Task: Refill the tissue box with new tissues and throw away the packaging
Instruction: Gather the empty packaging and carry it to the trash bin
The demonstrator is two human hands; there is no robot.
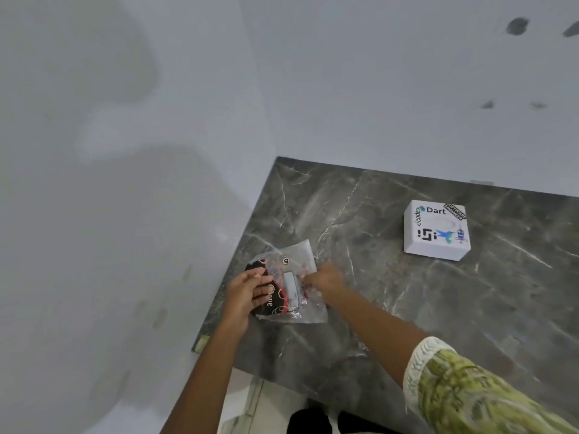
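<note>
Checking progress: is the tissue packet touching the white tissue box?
Apart. The head view shows bare dark tabletop between the tissue packet and the white tissue box.

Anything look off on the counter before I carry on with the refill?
Nothing is spilled or broken. The tissue pack sits at the counter's left edge, its clear wrapper crumpled, with the left hand and right hand on it. The white tissue box lies apart, slightly askew.

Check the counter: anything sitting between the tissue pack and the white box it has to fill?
Nothing visible. Both hands, left hand and right hand, are on the tissue pack near the counter's left edge. The stretch of dark marble counter from there to the white box is bare.
</note>
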